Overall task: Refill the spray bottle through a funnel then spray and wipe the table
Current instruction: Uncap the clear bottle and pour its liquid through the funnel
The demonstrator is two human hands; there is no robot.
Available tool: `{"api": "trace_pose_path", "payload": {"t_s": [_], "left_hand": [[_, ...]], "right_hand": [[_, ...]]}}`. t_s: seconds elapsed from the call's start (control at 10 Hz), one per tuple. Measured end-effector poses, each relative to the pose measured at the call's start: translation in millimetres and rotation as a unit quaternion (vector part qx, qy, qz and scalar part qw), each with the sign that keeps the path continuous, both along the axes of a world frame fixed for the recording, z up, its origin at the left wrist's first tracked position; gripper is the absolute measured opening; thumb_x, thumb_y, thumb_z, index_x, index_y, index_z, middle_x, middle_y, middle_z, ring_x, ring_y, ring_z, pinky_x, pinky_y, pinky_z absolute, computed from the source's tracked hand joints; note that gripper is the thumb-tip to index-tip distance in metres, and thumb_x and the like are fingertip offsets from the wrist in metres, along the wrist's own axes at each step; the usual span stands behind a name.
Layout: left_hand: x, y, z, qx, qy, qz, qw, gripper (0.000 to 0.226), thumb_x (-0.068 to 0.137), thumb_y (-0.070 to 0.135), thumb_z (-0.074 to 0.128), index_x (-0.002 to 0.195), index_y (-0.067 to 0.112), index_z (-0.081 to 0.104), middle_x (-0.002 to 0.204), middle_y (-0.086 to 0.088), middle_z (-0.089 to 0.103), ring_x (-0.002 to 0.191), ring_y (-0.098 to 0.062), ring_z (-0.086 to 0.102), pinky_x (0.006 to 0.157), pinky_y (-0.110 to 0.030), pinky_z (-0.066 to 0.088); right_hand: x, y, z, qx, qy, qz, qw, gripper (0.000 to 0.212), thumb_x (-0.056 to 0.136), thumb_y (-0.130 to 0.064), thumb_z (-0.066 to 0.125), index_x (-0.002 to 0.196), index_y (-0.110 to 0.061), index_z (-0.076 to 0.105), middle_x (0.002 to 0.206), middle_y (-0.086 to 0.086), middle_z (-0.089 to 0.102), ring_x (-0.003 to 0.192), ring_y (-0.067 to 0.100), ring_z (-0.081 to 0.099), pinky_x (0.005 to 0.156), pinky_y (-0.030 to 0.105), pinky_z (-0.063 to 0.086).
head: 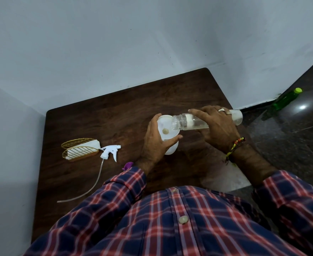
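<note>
A white funnel (165,126) sits in the neck of the white spray bottle (171,151), which stands near the middle of the dark wooden table (104,119). My left hand (156,143) grips the funnel's rim and the bottle's top. My right hand (217,127) holds a clear plastic bottle (184,121) tipped on its side, its open mouth over the funnel. The white spray head (110,150) with its long dip tube lies on the table to the left.
A gold wire holder (79,151) with a white cloth or sponge in it lies at the table's left. A purple cap (128,165) peeks out by my left sleeve. A green bottle (285,98) stands on the dark floor at the right. Walls border the table's far and left sides.
</note>
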State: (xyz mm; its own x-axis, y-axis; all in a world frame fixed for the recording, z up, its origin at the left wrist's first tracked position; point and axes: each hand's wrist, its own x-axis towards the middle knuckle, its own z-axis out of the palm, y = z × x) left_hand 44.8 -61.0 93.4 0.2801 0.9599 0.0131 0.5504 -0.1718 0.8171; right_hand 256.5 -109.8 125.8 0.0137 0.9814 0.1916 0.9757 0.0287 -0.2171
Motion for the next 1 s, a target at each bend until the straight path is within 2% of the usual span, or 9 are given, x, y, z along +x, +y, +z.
{"api": "trace_pose_path", "payload": {"t_s": [0.1, 0.2, 0.3, 0.6, 0.7, 1.0], "left_hand": [[0.3, -1.6, 1.5, -0.004, 0.0, -0.002, 1.0, 0.092, 0.072, 0.03, 0.085, 0.144, 0.008, 0.032, 0.145, -0.006, 0.043, 0.125, -0.004, 0.036, 0.1, -0.004, 0.024], [-0.2, -0.9, -0.8, -0.005, -0.002, -0.002, 1.0, 0.093, 0.071, 0.029, 0.086, 0.144, 0.009, 0.032, 0.144, -0.007, 0.044, 0.122, -0.001, 0.034, 0.094, 0.008, 0.021], [-0.9, -0.1, -2.4, -0.005, -0.005, 0.001, 1.0, 0.096, 0.069, 0.031, 0.087, 0.144, 0.011, 0.032, 0.144, -0.006, 0.044, 0.121, -0.001, 0.034, 0.091, 0.011, 0.02], [-1.1, -0.4, -5.7, 0.001, -0.007, 0.004, 1.0, 0.097, 0.068, 0.035, 0.087, 0.145, 0.012, 0.032, 0.145, -0.005, 0.043, 0.127, -0.007, 0.039, 0.092, 0.008, 0.022], [-1.4, -0.3, -5.8, 0.006, -0.007, 0.007, 1.0, 0.096, 0.068, 0.036, 0.087, 0.144, 0.012, 0.032, 0.144, -0.004, 0.044, 0.123, -0.001, 0.036, 0.092, 0.009, 0.022], [-1.3, -0.1, -5.9, 0.013, -0.01, 0.004, 1.0, 0.096, 0.068, 0.037, 0.087, 0.144, 0.014, 0.033, 0.143, -0.003, 0.045, 0.123, -0.001, 0.036, 0.093, 0.008, 0.024]], "right_hand": [[-0.6, -0.3, 0.2, -0.001, -0.001, 0.001, 1.0, 0.071, 0.073, -0.023, 0.079, 0.137, -0.034, 0.051, 0.12, 0.003, 0.063, 0.113, 0.03, 0.058, 0.1, 0.053, 0.043], [-1.2, -0.8, -0.2, 0.002, 0.001, 0.002, 1.0, 0.071, 0.073, -0.023, 0.08, 0.137, -0.033, 0.052, 0.119, 0.004, 0.063, 0.112, 0.03, 0.058, 0.099, 0.053, 0.044], [-0.8, -0.5, 0.4, 0.006, 0.003, 0.002, 1.0, 0.07, 0.073, -0.023, 0.08, 0.136, -0.032, 0.052, 0.119, 0.005, 0.063, 0.111, 0.031, 0.059, 0.098, 0.053, 0.043], [-0.8, -0.6, 0.0, 0.002, 0.004, 0.003, 1.0, 0.071, 0.073, -0.023, 0.08, 0.137, -0.033, 0.052, 0.119, 0.005, 0.063, 0.111, 0.031, 0.058, 0.099, 0.054, 0.044], [-0.8, -0.3, -0.3, 0.004, 0.004, 0.003, 1.0, 0.071, 0.073, -0.022, 0.08, 0.137, -0.032, 0.052, 0.118, 0.005, 0.063, 0.111, 0.031, 0.058, 0.099, 0.054, 0.044], [-1.2, -0.2, 0.6, 0.012, 0.0, 0.005, 1.0, 0.07, 0.072, -0.022, 0.08, 0.136, -0.032, 0.054, 0.118, 0.004, 0.064, 0.111, 0.031, 0.059, 0.098, 0.054, 0.043]]}}
